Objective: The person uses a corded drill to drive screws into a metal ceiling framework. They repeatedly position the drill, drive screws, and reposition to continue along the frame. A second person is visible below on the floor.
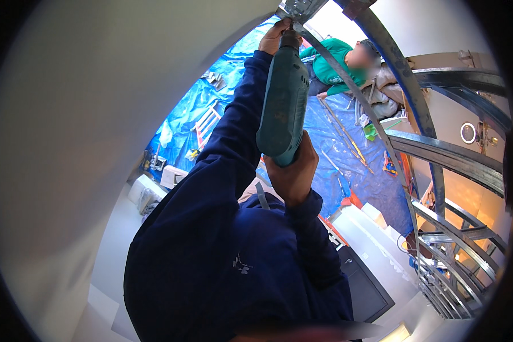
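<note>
At the top of my head view, the drill (284, 102) stands with its nose toward a metal bracket (305, 8), its teal casing long and scuffed; whether the tip touches metal, I cannot tell from here. I have the right hand (295, 171) wrapped firmly around the drill's handle. The left hand (272, 37) is up beside the nose, fingers bent near the bracket, but I cannot tell what they are clamped on, if anything. A thin metal strip (347, 80) curves down to the right, and wider metal beams (450, 155) arch past it. A smooth pale wall (97, 114) fills my left. Below, a blue tarp (179, 117) covers the floor, where a person in a green shirt (329, 69) is beside some poles (347, 137). The shirt carries a small pale print, too small for me to read; the dark blue top (205, 239) bears a whitish mark.
</note>
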